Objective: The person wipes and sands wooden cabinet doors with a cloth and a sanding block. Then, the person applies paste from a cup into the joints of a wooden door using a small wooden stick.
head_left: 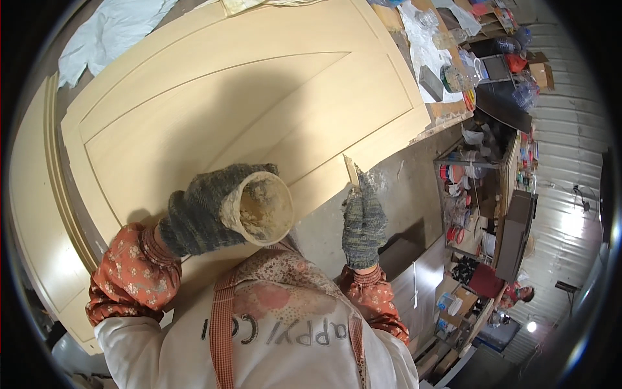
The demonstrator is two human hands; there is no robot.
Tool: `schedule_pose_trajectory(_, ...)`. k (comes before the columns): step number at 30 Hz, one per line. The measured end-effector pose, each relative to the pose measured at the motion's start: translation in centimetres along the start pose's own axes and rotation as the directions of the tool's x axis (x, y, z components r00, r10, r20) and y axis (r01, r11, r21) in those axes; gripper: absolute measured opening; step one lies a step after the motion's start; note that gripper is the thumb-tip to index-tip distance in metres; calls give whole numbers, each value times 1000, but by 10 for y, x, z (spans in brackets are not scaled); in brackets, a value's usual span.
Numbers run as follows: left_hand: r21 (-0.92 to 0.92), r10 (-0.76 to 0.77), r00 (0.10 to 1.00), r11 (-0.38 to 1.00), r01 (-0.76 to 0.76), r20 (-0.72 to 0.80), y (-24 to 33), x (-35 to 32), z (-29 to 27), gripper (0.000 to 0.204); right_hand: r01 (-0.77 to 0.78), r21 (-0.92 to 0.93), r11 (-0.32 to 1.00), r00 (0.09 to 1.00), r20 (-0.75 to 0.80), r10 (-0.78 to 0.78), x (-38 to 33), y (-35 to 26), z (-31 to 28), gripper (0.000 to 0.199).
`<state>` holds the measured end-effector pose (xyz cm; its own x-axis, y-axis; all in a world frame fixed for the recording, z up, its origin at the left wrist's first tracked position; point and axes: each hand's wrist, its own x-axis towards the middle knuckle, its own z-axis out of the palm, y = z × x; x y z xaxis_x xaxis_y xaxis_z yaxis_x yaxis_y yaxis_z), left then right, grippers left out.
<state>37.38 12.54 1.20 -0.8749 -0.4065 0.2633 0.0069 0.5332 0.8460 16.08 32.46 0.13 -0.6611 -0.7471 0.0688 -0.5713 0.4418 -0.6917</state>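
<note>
Across the upper left and centre of the frame lies a cream, grooved door panel (162,107), the piece in work. Left of centre, the gloved left hand (204,211) wraps around a smeared tub (280,206), mouth facing up, pale filler (258,198) clinging inside. Right of centre, the gloved right hand (364,227) grips a narrow putty knife (352,171), its tip at the panel's lower right edge; whether it touches, I cannot tell. The step looks like filling flaws with putty; the next move probably calls for a little filler on the blade and a light, flat stroke.
</note>
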Motion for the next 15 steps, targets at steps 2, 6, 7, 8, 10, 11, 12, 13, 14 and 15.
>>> schedule_pose_trajectory(2,33,-2,999,999,1,33,0,0,-1,76,-33,41,999,999,39,31,-1,-9,2,39)
schedule_pose_trajectory(6,-2,1,998,1000,-1,66,0,0,-1,77,-2,-171,985,998,59,12,1,-19,5,44)
schedule_pose_trajectory(7,-33,-3,997,999,5,75,0,0,-1,77,-24,-149,989,998,56,33,1,-20,5,43)
schedule_pose_trajectory(8,-16,2,997,1000,-1,76,0,0,-2,76,-46,-127,991,997,54,54,2,-20,5,43)
schedule_pose_trajectory(10,-37,-19,995,999,23,96,1,-1,-2,76,-2,-143,990,998,67,12,3,-19,4,43)
schedule_pose_trajectory(11,-30,-20,995,999,23,100,0,-1,-2,76,19,-152,988,997,73,-8,3,-18,4,44)
schedule_pose_trajectory(12,-42,-25,994,999,30,106,0,-2,-1,76,85,-204,975,995,68,-72,4,-18,4,44)
schedule_pose_trajectory(13,-79,-38,993,996,47,111,-1,-3,-1,75,150,-256,955,988,66,-138,5,-18,4,45)
schedule_pose_trajectory(14,-44,-5,995,999,9,99,-2,-3,0,75,210,-303,930,978,56,-203,6,-18,4,46)
schedule_pose_trajectory(15,-34,21,996,999,-18,87,-3,-4,0,74,249,-370,895,968,82,-236,7,-19,4,47)
